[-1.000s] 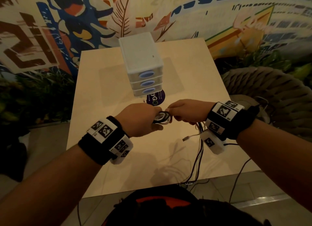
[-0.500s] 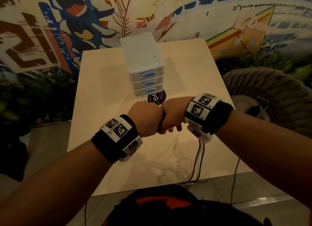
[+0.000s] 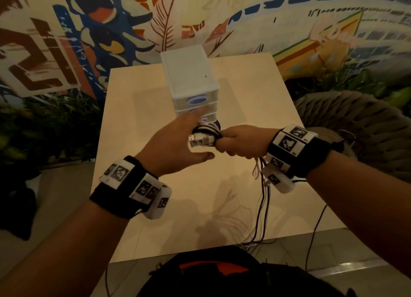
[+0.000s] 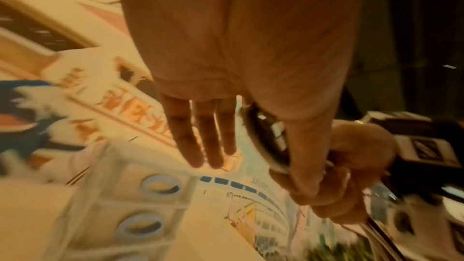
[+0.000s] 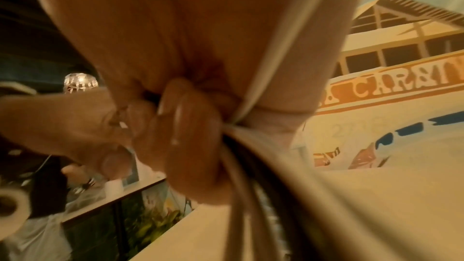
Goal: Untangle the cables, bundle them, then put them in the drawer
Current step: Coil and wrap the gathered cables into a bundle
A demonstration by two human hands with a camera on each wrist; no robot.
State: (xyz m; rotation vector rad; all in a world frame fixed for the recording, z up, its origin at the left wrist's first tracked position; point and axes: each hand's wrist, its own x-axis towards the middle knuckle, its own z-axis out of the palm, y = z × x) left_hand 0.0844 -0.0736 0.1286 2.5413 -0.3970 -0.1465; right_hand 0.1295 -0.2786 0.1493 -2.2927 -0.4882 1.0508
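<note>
Coil partly wound, pinched in right hand; left hand spread flat beside it. Loose cables dangle, drawers all closed.

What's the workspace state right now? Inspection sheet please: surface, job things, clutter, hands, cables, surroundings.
Surface: light wooden table, square, well lit.
Job's things: white three-drawer unit stands mid-table, all drawers appear closed; coiled cable bundle held above the table in front of it.
Clutter: a dark round sticker or disc at the unit's base, mostly hidden.
Hands: left hand open, fingers straight, reaching toward the drawers; right hand grips the bundle.
Cables: loose strands hang from the right hand and trail over the table's near edge.
Surroundings: painted mural wall, plants, a woven chair to the right, a dark bag at the near edge.
</note>
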